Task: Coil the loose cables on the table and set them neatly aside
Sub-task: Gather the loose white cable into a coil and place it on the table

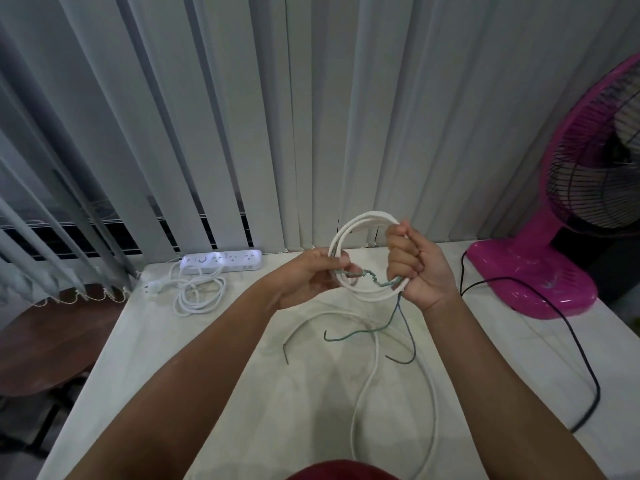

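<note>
Above the table (166,382), to the right of the power strip (221,262), both hands hold a white cable coil (349,231) clear of the surface. The coil consists of several loops and stands roughly upright, facing the camera.

Left hand (310,279): thumb and fingers pinch the side of the coil nearer the power strip. Right hand (417,268): fingers are curled fully round the side of the coil farther from the power strip, thumb uppermost.

A thin green wire (367,277) runs twisted across the lower part of the coil from one hand to the other. Its end on the power-strip side appears to lie under the left thumb, but the view there is too blurred to confirm. Below the right hand, the green wire and a darker wire (408,336) hang down and rest on the table.

The uncoiled remainder of the white cable (376,358) lies on the table nearer the person than the power strip, in one wide loose loop, with a free end pointing toward the power-strip side.

The power strip lies at the far table edge with its own white cord (198,294) loosely looped just beside it. Well to the right of the power strip stands a pink fan (540,271); its black cord (585,362) trails across the table
</note>
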The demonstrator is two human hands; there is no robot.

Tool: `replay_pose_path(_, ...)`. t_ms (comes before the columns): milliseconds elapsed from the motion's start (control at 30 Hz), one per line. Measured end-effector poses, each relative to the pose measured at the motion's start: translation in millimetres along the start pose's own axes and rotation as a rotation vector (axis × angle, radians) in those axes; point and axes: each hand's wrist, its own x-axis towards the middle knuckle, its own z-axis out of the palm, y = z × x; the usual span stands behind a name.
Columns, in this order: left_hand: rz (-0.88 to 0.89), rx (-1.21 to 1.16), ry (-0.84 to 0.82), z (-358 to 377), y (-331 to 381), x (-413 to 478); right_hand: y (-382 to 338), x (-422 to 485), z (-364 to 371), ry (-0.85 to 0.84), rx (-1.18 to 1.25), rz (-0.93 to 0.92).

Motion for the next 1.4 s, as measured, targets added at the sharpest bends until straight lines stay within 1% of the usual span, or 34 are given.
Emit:
replay_pose_path(67, 0.025, -0.252, -0.038, 2.8, -3.1, -1.6, -0.4, 0.8, -0.3, 0.025, 0.003, -0.061)
replay_pose_path(133, 0.058, -0.462, -0.032, 11.5, -2.0, 0.3, 1.0, 3.2, 0.0, 0.034, 0.033, -0.110)
replay_pose_path(200, 0.042, -0.563, 0.028, 20.6, 2.7, 4.2, 2.5, 6.9, 1.1, 0.048, 0.035, -0.158)
replay_pose_path(267, -0.023, -0.581, 0.085, 25.9, 9.0, 7.5, 5.8, 10.9, 3.2, 0.071, -0.010, -0.207)
replay_pose_path(333, -0.103, -0.516, 0.146, 26.6, 16.4, 8.9, 10.4, 14.4, 4.2, 0.085, -0.053, -0.235)
replay_pose_path(367, -0.127, -0.421, 0.180, 25.6, 20.0, 8.5, 12.7, 15.8, 4.1, 0.088, -0.074, -0.236)
replay_pose_path(433, -0.139, -0.159, 0.238, 21.4, 24.2, 6.2, 15.9, 17.0, 2.5, 0.100, -0.118, -0.216)
replay_pose_path(533, -0.070, 0.213, 0.227, 12.7, 19.7, 1.2, 14.2, 14.4, 0.1, 0.121, -0.134, -0.170)
replay_pose_path(600, -0.022, 0.319, 0.189, 7.1, 9.6, -2.5, 10.4, 12.0, 1.8, 0.124, -0.118, -0.131)
replay_pose_path(667, -0.014, 0.306, 0.186, 3.1, -0.5, -7.4, 6.6, 8.8, 6.4, 0.142, -0.134, -0.114)
replay_pose_path(700, -0.021, 0.255, 0.173, 1.0, -5.0, -9.7, 4.0, 6.9, 10.0, 0.144, -0.132, -0.114)
replay_pose_path(767, -0.051, 0.177, 0.111, -3.1, -14.2, -14.1, -4.3, 2.4, 18.1, 0.089, -0.041, -0.111)
replay_pose_path(800, -0.067, 0.188, 0.069, -2.9, -19.4, -16.0, -10.7, 0.1, 23.5, 0.047, 0.032, -0.104)
replay_pose_path(867, -0.096, 0.332, 0.005, 1.7, -33.2, -17.0, -24.6, -4.3, 38.5, -0.001, 0.099, -0.095)
replay_pose_path(900, -0.099, 0.426, 0.014, 6.4, -38.5, -15.0, -30.1, -6.0, 46.4, -0.004, 0.082, -0.101)
replay_pose_path(967, -0.050, 0.550, 0.135, 16.8, -44.1, -6.3, -35.0, -7.9, 59.8, 0.002, 0.009, -0.102)
replay_pose_path(1033, 0.058, 0.612, 0.268, 28.1, -39.2, 4.7, -33.0, -8.4, 67.6, 0.005, -0.057, -0.074)
replay_pose_path(1067, 0.103, 0.620, 0.300, 34.3, -34.1, 10.6, -30.8, -8.3, 69.5, -0.007, -0.074, -0.050)
replay_pose_path(1100, 0.131, 0.618, 0.295, 41.3, -28.3, 16.0, -29.4, -7.8, 70.7, -0.024, -0.081, -0.027)
replay_pose_path(1167, 0.133, 0.615, 0.196, 55.0, -19.5, 25.8, -27.8, -6.6, 72.6, -0.034, -0.089, -0.020)
replay_pose_path(1233, 0.109, 0.616, 0.095, 65.4, -20.9, 34.0, -29.0, -7.8, 74.2, -0.016, -0.101, -0.071)
replay_pose_path(1267, 0.115, 0.604, 0.074, 68.3, -25.1, 35.9, -31.4, -10.0, 75.1, -0.011, -0.106, -0.109)
replay_pose_path(1333, 0.093, 0.603, 0.083, 66.0, -39.9, 36.1, -41.8, -18.4, 77.3, -0.056, -0.085, -0.175)
replay_pose_path(1400, 0.012, 0.612, 0.093, 56.6, -57.9, 32.0, -57.4, -29.2, 81.3, -0.133, -0.060, -0.228)
